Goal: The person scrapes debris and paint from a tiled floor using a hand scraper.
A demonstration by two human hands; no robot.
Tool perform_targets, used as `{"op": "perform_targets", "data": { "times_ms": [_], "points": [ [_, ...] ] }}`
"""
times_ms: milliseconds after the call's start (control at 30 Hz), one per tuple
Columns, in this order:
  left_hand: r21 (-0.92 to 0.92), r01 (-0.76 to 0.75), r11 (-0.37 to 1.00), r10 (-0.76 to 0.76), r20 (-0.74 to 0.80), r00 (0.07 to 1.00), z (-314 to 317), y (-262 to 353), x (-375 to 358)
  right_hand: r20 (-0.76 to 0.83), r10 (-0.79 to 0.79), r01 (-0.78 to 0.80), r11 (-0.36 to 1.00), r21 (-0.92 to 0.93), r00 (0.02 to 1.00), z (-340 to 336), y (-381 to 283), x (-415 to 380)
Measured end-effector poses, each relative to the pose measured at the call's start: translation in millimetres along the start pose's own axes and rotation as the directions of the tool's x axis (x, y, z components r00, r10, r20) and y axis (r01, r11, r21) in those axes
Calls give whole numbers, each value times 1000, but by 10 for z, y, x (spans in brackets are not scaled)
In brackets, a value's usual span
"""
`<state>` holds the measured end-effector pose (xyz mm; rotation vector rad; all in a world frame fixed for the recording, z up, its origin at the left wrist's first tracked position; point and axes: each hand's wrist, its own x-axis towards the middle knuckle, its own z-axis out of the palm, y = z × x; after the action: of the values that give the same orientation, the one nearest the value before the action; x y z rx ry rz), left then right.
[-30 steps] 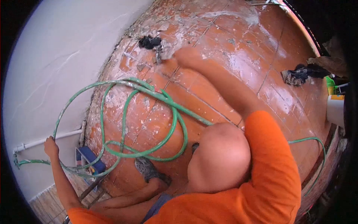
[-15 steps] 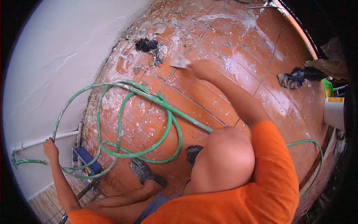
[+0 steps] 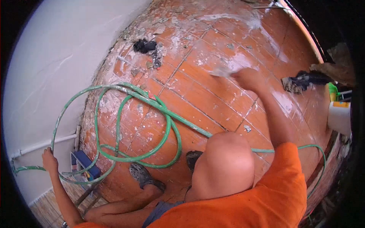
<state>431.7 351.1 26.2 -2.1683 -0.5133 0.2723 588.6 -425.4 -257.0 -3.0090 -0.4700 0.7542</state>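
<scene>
My left hand (image 3: pixel 49 159) is closed around the green hose (image 3: pixel 57 123) at the left, beside the wall. Loops of the same hose lie over the tiled floor in front of my feet. Out to the right, my right hand (image 3: pixel 248 79) grips a scraper (image 3: pixel 221 72), whose blurred blade is low over the orange tiles (image 3: pixel 197 93). Pale residue and debris (image 3: pixel 114 72) cover the floor along the wall. A dark crumpled cloth (image 3: pixel 144 46) lies among the debris.
A white pipe (image 3: pixel 45 143) runs along the wall (image 3: pixel 57 49). Below it sits a blue box (image 3: pixel 85 161). A white bucket (image 3: pixel 339 117) and another dark cloth (image 3: pixel 300 81) are at the right. My bent knee (image 3: pixel 228 159) is in front of me.
My right hand has moved to the right with the scraper, away from the debris near the wall. My left hand stays on the hose. The view has shifted slightly.
</scene>
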Motion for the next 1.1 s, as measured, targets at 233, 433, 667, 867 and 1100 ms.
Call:
{"op": "perform_targets", "data": {
  "times_ms": [233, 433, 667, 867, 1100],
  "points": [
    [0, -124, 992, 124, -48, 991, 23, -165, -9, -278, -157, 214, 959, 186, 948, -335, -1506, 1601],
    [20, -117, 993, 118, -86, 989, 298, -418, 106, -291, -94, 168, 956, 240, 952, -387, -111, 322],
    [11, -95, 995, 95, -51, 994, 404, -153, -122, -64, 23, -19, 997, 74, 998, -243, 1204, -580],
    [68, -64, 996, 62, 36, 997, 487, -50, -414, -37, -22, 23, 999, 25, 999, -240, 824, 134],
    [-84, -254, 964, 259, 50, 965, 341, 371, -805, -12, -128, 127, 989, -72, 992, -451, 164, 819]
  ]
}}
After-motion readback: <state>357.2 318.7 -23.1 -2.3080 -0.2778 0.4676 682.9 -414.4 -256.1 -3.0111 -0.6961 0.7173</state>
